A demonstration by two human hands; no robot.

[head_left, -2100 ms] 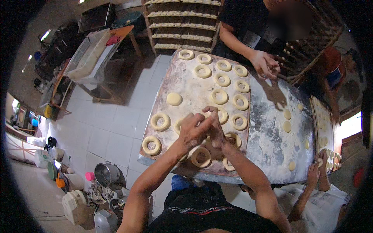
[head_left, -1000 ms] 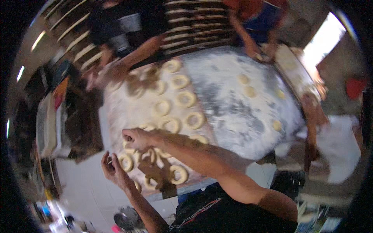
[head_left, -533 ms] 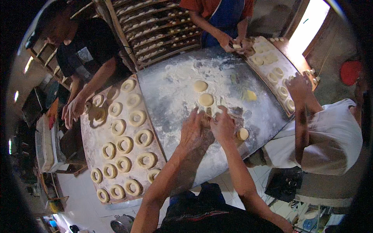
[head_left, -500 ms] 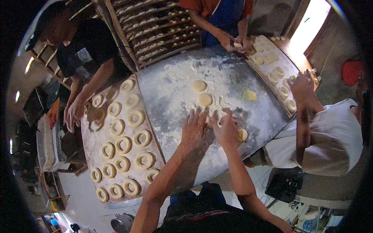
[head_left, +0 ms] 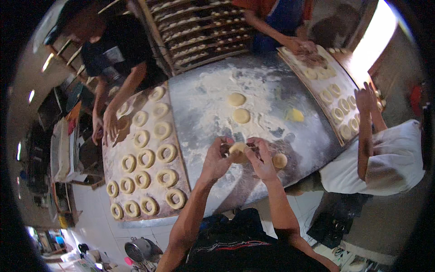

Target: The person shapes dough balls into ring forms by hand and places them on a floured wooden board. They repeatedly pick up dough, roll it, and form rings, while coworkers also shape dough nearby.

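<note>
Between my two hands a piece of dough (head_left: pixel 238 153) is held above the floured metal table. My left hand (head_left: pixel 217 158) pinches its left edge, and my right hand (head_left: pixel 260 159) grips the right edge with thumb and fingers. Just beyond lie two flattened dough discs (head_left: pixel 241 116), one behind the other. A smaller round of dough (head_left: pixel 279 160) rests beside my right hand. White flour (head_left: pixel 213 90) is spread over the tabletop around them.
At left, a board (head_left: pixel 174 190) carries several dough rings; a person in black (head_left: pixel 118 59) reaches over it. Another board (head_left: pixel 312 84) with dough pieces lies at right, near a person in white (head_left: pixel 376 156) and one in blue apron (head_left: pixel 276 27). A shelving rack (head_left: pixel 199 31) stands behind.
My hands have gone from lying over the dough on the table to holding it between them. The person in the blue apron has reached onto the right board. My view has shifted slightly.
</note>
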